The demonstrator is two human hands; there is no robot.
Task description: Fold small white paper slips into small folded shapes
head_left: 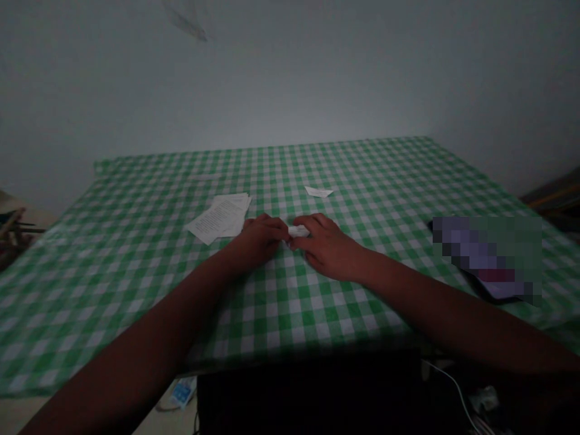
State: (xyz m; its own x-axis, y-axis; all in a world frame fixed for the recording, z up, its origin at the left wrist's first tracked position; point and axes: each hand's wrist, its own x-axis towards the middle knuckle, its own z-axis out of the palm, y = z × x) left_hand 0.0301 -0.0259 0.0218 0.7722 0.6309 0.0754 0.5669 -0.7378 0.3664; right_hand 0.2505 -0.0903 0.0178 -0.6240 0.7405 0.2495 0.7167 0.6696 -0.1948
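Observation:
Both my hands meet near the middle of the table around a small piece of white printed paper (299, 231). My left hand (263, 235) has its fingers closed at the paper's left end. With thumb and fingers, my right hand (324, 241) pinches the same paper from the right. Part of the paper is hidden behind my fingers, so its full folded shape cannot be made out. Just left of my left hand lies a loose pile of printed paper sheets (220, 219). Beyond my right hand rests a folded piece of paper (318, 191).
A green and white checked tablecloth (362, 181) covers the table, which stands against a pale wall (290, 78). On the right lies a blurred-out flat device, apparently a phone (475, 260). A white cable (453, 380) hangs below the table's front edge.

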